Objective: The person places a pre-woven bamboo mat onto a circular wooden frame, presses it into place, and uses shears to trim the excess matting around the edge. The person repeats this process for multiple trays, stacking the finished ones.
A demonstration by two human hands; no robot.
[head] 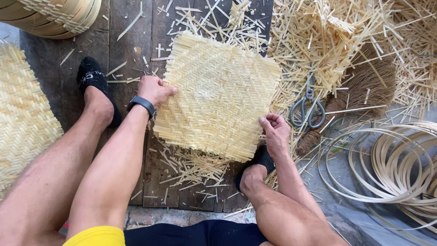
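A square woven bamboo mat (218, 98) with a herringbone weave is held over dark wooden boards. My left hand (154, 89), with a dark watch on its wrist, grips the mat's left edge. At the mat's lower right edge, my right hand (274, 132) pinches the weave with curled fingers. My feet in black socks rest on the boards, one at the left (93, 84) and one under the mat's lower right corner (257, 164).
Grey-handled scissors (308, 109) lie right of the mat on a brown broom (364, 91). Bamboo offcuts (318, 32) are piled at the top right. Coiled bamboo hoops (396, 164) lie at right. Another woven mat (22, 114) lies at left, stacked baskets (54, 16) at top left.
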